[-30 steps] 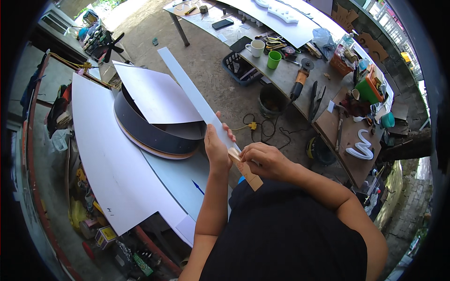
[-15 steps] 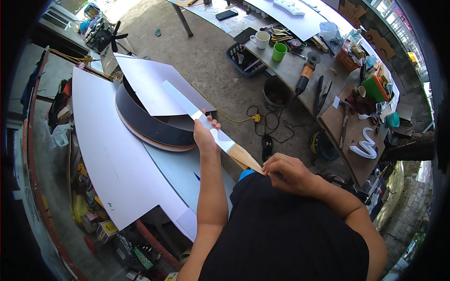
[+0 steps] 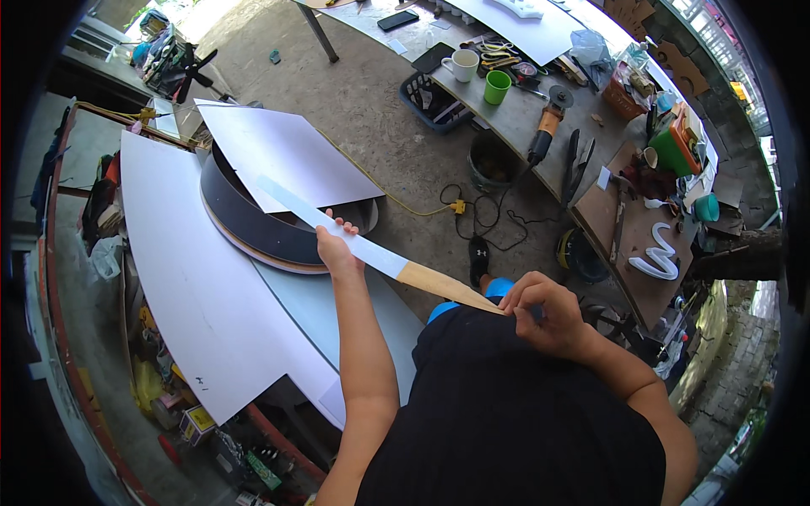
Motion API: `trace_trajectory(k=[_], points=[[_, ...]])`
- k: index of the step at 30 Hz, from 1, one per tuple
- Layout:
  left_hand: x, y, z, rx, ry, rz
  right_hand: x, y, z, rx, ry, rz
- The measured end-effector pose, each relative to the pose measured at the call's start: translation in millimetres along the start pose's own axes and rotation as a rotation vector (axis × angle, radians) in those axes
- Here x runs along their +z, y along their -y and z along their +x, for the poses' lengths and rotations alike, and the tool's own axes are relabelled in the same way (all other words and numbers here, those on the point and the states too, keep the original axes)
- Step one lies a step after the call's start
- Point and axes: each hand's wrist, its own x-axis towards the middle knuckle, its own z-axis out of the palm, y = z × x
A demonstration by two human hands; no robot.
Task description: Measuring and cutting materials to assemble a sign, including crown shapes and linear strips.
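Note:
A long thin strip (image 3: 381, 260) stretches across my front, pale bluish white along most of its length and tan toward the end near my body. My left hand (image 3: 340, 245) is closed around the white part, with its fingers over the far edge. At the tan end, my right hand (image 3: 547, 310) pinches the tip between thumb and fingertips. Beyond my left hand, the strip's far end passes over a white sheet (image 3: 283, 156). That sheet rests on a round black-sided band (image 3: 268, 226), which stands on large white panels (image 3: 190, 253).
On the right a workbench (image 3: 527, 114) carries an angle grinder (image 3: 547, 131), a white mug (image 3: 461, 65), a green cup (image 3: 497, 87) and a white curved letter shape (image 3: 656, 253). A bucket (image 3: 494, 160) and a yellow cord (image 3: 405, 207) lie on the floor side.
My left hand has shifted left and my right hand a little right, so they are farther apart. More of the tan section shows, and it lies flatter.

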Motion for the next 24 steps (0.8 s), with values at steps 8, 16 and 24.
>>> trace_trajectory(k=[8, 16, 24], points=[[-51, -1, 31, 0.029, -0.183, 0.118, -16, -5, -1, 0.036, -0.190, 0.125], [-22, 8, -40, 0.043, 0.318, 0.660, -23, -84, 28, 0.453, -0.507, 0.514], [38, 59, -121, 0.211, 0.763, 1.005, 46, -181, 48, 0.918, -0.524, 0.886]])
